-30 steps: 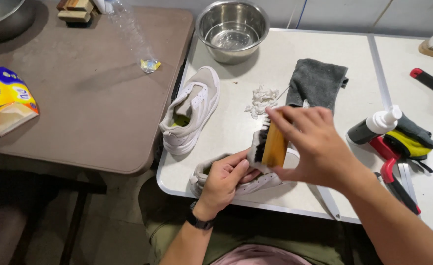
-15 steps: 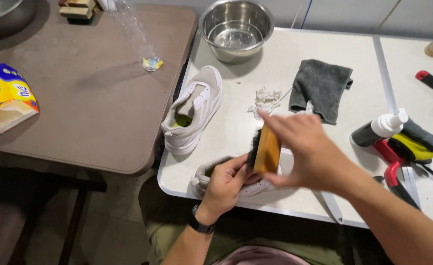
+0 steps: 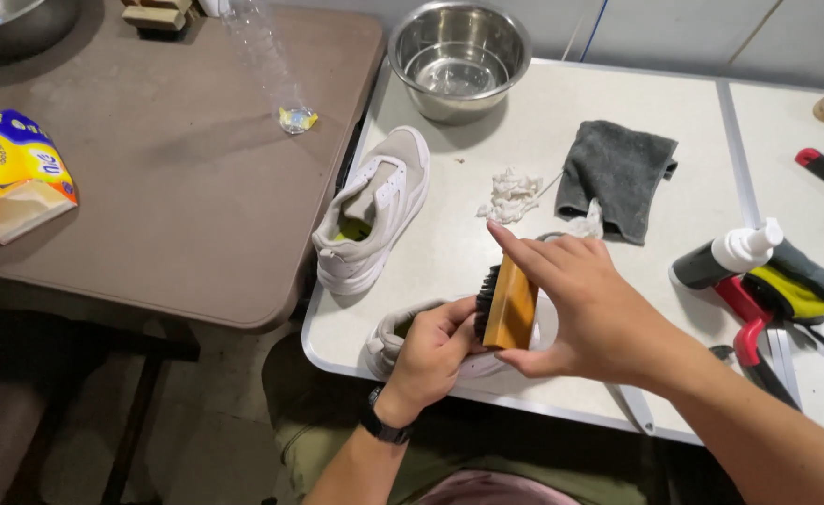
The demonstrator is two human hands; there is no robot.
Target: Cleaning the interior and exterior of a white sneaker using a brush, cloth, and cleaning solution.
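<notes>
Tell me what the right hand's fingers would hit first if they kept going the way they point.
The right hand, gripping the wooden brush, points up-left; its fingers would likely first meet the second shoe, though height is unclear.

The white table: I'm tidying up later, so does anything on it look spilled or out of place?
A small heap of white scraps lies loose on the white table, between the grey cloth and the second shoe. Nothing looks spilled or damaged.

Makeshift shoe-cleaning workspace

Folding white bench [image 3: 617,103] carries a steel bowl [image 3: 458,56], grey cloth [image 3: 617,173], brushes and a spray bottle [image 3: 725,257].
</notes>
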